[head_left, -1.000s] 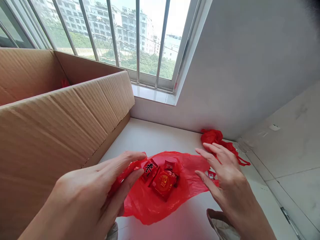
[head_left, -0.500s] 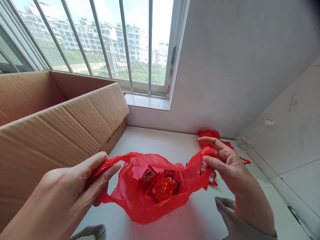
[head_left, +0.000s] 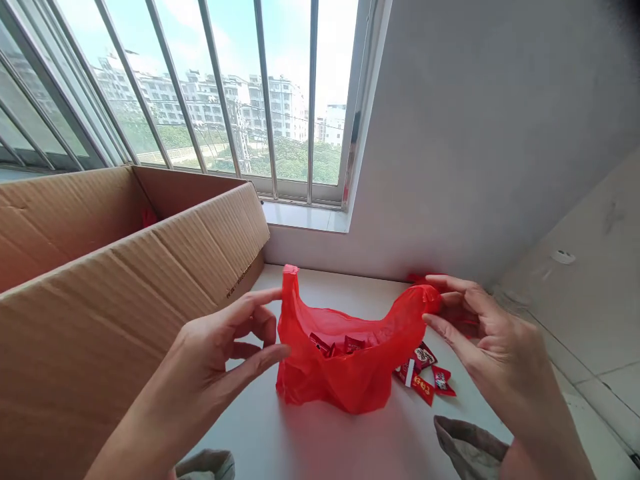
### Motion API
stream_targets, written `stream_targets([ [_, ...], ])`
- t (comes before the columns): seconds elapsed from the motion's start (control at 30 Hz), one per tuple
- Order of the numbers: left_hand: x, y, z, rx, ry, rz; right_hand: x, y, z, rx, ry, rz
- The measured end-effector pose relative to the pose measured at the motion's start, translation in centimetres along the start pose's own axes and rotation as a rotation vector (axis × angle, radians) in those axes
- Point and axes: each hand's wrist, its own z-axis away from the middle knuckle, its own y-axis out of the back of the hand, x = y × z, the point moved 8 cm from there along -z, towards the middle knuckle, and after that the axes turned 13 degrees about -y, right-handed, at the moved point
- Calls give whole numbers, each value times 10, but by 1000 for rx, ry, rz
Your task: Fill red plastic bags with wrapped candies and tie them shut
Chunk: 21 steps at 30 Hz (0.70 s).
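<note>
A red plastic bag (head_left: 340,383) stands upright on the white tabletop, its mouth open and both handles raised. Inside it, several red-wrapped candies (head_left: 353,345) show over the front edge. My left hand (head_left: 215,360) is at the bag's left side with thumb and fingers apart, fingertips at the handle. On the other side, my right hand (head_left: 495,340) has its thumb and fingers spread around the right handle, not pinched on it. Several loose wrapped candies (head_left: 424,356) lie on the table just right of the bag, near my right hand.
A large open cardboard box (head_left: 200,247) takes up the left side, with something red inside. Behind the table are a barred window (head_left: 280,133) and a grey wall (head_left: 450,133). More red plastic (head_left: 420,277) lies at the back, partly behind my right hand.
The bag has been lowered onto the table and now stands upright. My left hand has let go of its handle, and my right fingers have loosened. More loose candies show at right.
</note>
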Motion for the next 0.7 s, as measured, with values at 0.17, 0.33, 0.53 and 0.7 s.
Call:
stream_targets([
  [0.17, -17, 22, 12, -14, 12, -210, -2, 12, 0, 73, 210, 220],
  [0.33, -39, 4, -11, -115, 28, -170, -3, 11, -4, 48, 196, 138],
  [0.53, -65, -23, -30, -139, 151, 102, 7, -14, -15, -190, 10, -192],
  [0.7, -64, -31, -26, -204, 197, 53, 9, -34, -15, -330, -146, -339],
])
